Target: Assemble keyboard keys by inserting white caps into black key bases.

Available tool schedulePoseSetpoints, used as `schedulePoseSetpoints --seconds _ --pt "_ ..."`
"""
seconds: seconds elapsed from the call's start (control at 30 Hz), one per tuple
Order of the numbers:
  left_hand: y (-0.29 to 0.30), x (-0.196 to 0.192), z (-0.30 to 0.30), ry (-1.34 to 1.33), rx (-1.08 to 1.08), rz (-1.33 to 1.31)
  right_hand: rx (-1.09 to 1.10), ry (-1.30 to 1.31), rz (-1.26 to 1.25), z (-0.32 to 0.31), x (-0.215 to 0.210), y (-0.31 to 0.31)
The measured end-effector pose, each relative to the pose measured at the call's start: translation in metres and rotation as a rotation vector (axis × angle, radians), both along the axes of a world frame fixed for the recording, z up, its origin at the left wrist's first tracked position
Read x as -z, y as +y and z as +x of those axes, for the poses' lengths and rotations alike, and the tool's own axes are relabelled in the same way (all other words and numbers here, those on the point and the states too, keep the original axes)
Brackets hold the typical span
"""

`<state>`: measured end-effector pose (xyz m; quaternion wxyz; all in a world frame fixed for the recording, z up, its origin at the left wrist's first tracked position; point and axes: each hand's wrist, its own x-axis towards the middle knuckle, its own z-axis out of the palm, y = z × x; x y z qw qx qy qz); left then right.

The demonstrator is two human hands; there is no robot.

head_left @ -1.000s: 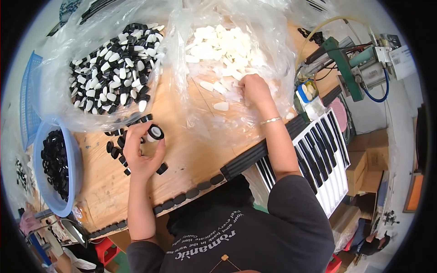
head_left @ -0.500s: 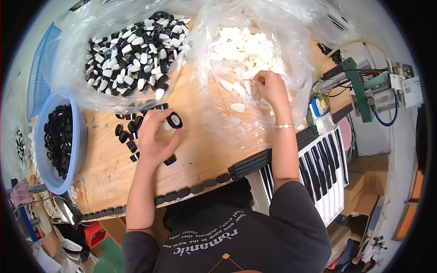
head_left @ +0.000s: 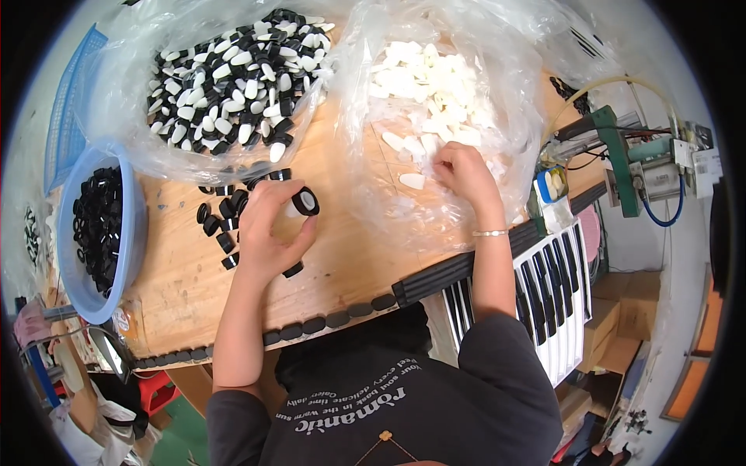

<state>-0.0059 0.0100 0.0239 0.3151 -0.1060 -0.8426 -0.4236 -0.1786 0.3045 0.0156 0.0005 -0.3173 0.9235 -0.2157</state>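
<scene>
My left hand (head_left: 268, 225) grips a round black cap (head_left: 306, 201) between thumb and fingers. A white disc shows inside its black rim. Several loose black caps (head_left: 225, 242) lie on the tabletop beside and under that hand. Over a spread clear plastic bag (head_left: 365, 203), my right hand (head_left: 465, 172) has its fingertips pinched together; whether anything is between them is hidden. Near those fingertips lie flat white oval pieces (head_left: 412, 181), and a heap of cream-white pieces (head_left: 431, 81) sits farther back on the plastic.
At the back left, a heap of black caps with white ovals (head_left: 233, 85) rests on clear plastic. A blue basin (head_left: 134, 256) of black parts stands left. To the right are a green-framed machine (head_left: 614, 159) and a black-and-white striped rack (head_left: 553, 307). Black padding (head_left: 338, 318) lines the near edge.
My right hand has drawn slightly toward me over the plastic, fingers still pinched. The left hand keeps its hold on the black cap. The whole view has shifted a little.
</scene>
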Motion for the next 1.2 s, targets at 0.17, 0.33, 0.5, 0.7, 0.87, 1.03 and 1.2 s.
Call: schedulePoseSetpoints --seconds 0.17,0.33,0.5,0.7,0.87,1.03,1.2 --pt "-0.002 0.0 -0.002 0.008 -0.027 0.023 0.119 0.115 -0.125 0.003 -0.006 -0.01" --pt "-0.001 0.007 -0.004 0.138 -0.075 0.088 0.099 -0.532 -0.991 0.044 -0.038 -0.04" --pt "0.0 0.006 -0.002 0.185 -0.004 0.001 -0.142 -1.0 -1.186 0.099 -0.051 -0.099" --pt "0.003 0.003 -0.002 0.205 -0.021 -0.017 -0.092 -0.938 -1.141 0.103 -0.052 -0.118" --pt "0.005 -0.002 0.001 0.197 0.046 -0.059 -0.188 -0.801 -1.0 0.103 -0.044 -0.123" --pt "0.005 0.001 0.0 0.222 0.017 -0.051 -0.189 -0.611 -0.865 0.111 -0.037 -0.134" --pt "0.007 0.002 0.002 0.229 -0.023 -0.05 -0.224 -0.998 -1.185 0.108 -0.032 -0.135"
